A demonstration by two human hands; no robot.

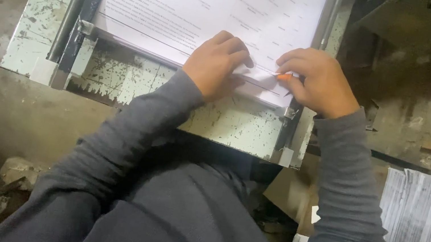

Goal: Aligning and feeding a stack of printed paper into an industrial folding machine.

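The left hand (pixel 214 64) presses flat on the paper stack (pixel 210 8); at three o'clock, the right hand (pixel 317 80) pinches an orange pen (pixel 284 76), best kept steady.

Dim, soft indoor light with one bright area at 12 o'clock.

The white paper sheet (pixel 211 5) at 12 o'clock is the brightest part and looks a little washed out, so its print is faint and not readable. The floor at 9 o'clock and the corner at 1 o'clock fall into dark shadow. The dark sleeves at 6 o'clock lose detail. The whole picture is slightly soft and grainy, and straight edges bend a little near the borders.
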